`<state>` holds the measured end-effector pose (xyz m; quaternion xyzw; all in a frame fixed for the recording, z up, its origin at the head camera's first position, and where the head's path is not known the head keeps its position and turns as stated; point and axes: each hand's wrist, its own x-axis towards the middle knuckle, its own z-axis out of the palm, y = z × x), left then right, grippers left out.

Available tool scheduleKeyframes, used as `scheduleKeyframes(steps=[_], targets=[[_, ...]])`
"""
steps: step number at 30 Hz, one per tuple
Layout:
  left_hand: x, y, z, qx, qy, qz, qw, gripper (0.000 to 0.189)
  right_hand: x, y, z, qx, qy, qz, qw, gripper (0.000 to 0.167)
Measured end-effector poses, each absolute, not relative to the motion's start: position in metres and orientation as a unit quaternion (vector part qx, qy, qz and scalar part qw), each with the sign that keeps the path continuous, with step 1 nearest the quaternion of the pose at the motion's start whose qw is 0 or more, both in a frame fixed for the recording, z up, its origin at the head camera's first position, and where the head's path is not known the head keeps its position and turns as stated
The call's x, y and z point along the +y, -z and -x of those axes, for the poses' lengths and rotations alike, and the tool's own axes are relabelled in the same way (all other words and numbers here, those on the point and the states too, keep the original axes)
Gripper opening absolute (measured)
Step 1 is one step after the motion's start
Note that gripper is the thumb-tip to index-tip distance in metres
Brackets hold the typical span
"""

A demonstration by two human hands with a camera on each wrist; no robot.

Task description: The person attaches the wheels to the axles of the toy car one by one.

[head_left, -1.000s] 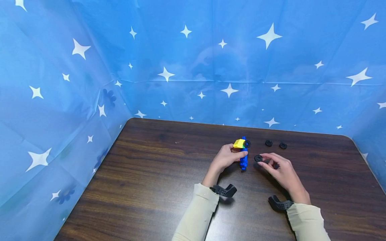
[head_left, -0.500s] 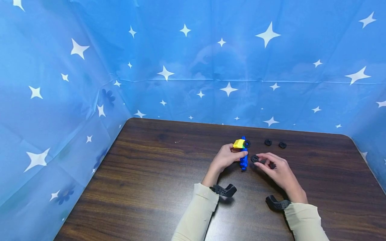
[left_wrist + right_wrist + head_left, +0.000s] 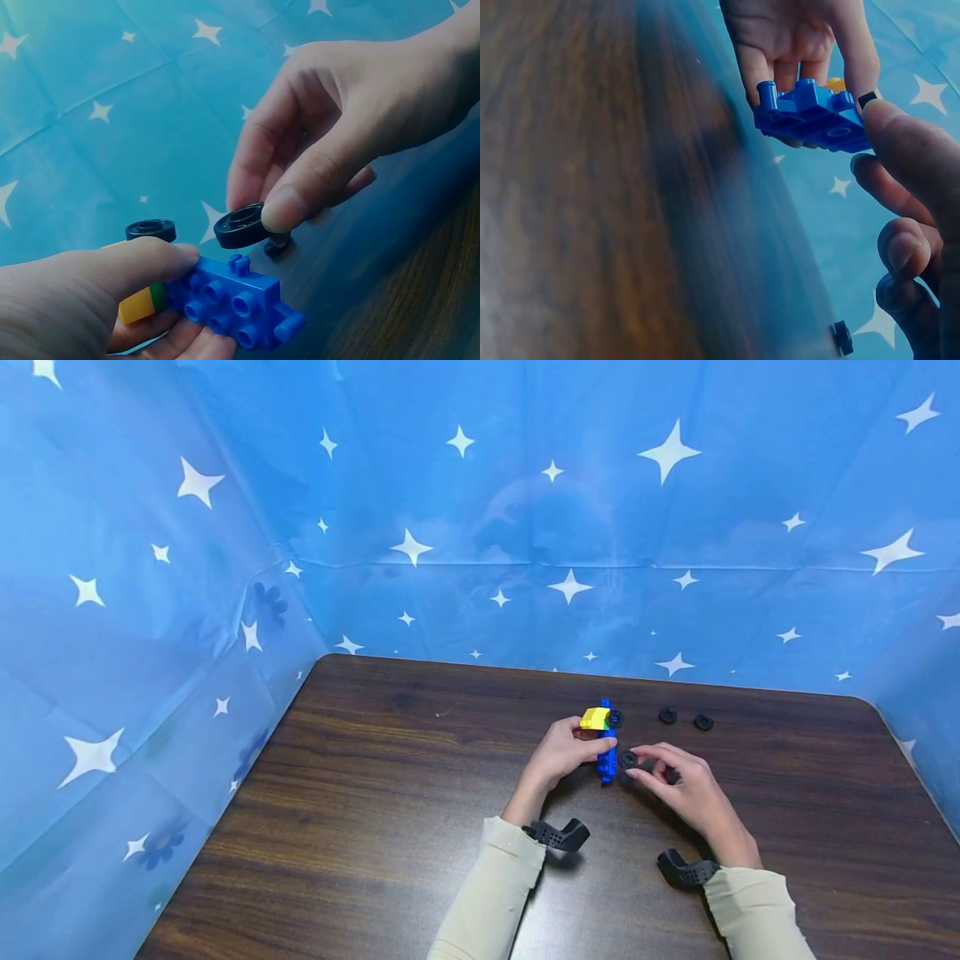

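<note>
My left hand (image 3: 562,752) grips a blue toy car base (image 3: 232,296), turned on its side with its studs facing the left wrist camera. A yellow brick (image 3: 596,718) is fixed at the base's far end, and a black wheel (image 3: 150,229) sits on the side there. Between thumb and fingertips my right hand (image 3: 690,781) pinches another black wheel (image 3: 238,227). That wheel hovers just over a small blue axle peg (image 3: 239,265) on the base's upper side. In the right wrist view, only a bit of the wheel (image 3: 867,99) shows past my thumb.
Two loose black wheels (image 3: 667,716) (image 3: 703,722) lie on the dark wooden table (image 3: 360,777), beyond my right hand. A blue star-printed cloth (image 3: 480,510) hangs behind and beside the table. Black camera mounts (image 3: 557,835) stick out from both wrists.
My right hand has moved left with the pinched wheel, bringing it close beside the car base. The left hand and the base have stayed in place.
</note>
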<state>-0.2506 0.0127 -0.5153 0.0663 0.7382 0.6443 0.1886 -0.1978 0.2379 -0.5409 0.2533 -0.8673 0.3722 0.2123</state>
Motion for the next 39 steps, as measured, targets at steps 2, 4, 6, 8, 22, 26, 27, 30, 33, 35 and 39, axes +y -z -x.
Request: scheduleKeyframes(steps=[2,4,6,8,22,26,27,30,33,35,39], targets=[[0.013,0.515,0.251,0.737,-0.646,-0.068,0.188,0.05,0.237,0.541,0.198,-0.867,-0.373,-0.253,0.211,0.036],[0.013,0.516,0.252,0.736,-0.647,-0.068,0.187,0.049,0.237,0.54,0.198,-0.867,-0.375,-0.254,0.209,0.035],[0.014,0.516,0.252,0.735,-0.649,-0.068,0.186,0.048,0.237,0.54,0.198,-0.866,-0.376,-0.255,0.208,0.035],[0.013,0.516,0.252,0.734,-0.65,-0.068,0.185,0.048,0.236,0.541,0.198,-0.866,-0.376,-0.256,0.207,0.036],[0.011,0.516,0.249,0.734,-0.649,-0.069,0.191,0.048,0.229,0.54,0.192,-0.863,-0.375,-0.268,0.208,0.037],[0.012,0.517,0.248,0.731,-0.651,-0.07,0.194,0.046,0.227,0.54,0.192,-0.859,-0.378,-0.274,0.21,0.036],[0.012,0.517,0.248,0.73,-0.651,-0.07,0.195,0.045,0.227,0.541,0.192,-0.858,-0.379,-0.276,0.211,0.036],[0.012,0.517,0.248,0.729,-0.652,-0.07,0.197,0.045,0.227,0.542,0.191,-0.854,-0.38,-0.284,0.214,0.037],[0.013,0.517,0.247,0.73,-0.651,-0.07,0.197,0.045,0.227,0.542,0.191,-0.851,-0.382,-0.289,0.215,0.037],[0.013,0.517,0.246,0.729,-0.652,-0.07,0.196,0.045,0.227,0.542,0.191,-0.851,-0.383,-0.29,0.214,0.037],[0.013,0.518,0.246,0.728,-0.654,-0.073,0.194,0.044,0.228,0.542,0.191,-0.85,-0.382,-0.295,0.212,0.037]])
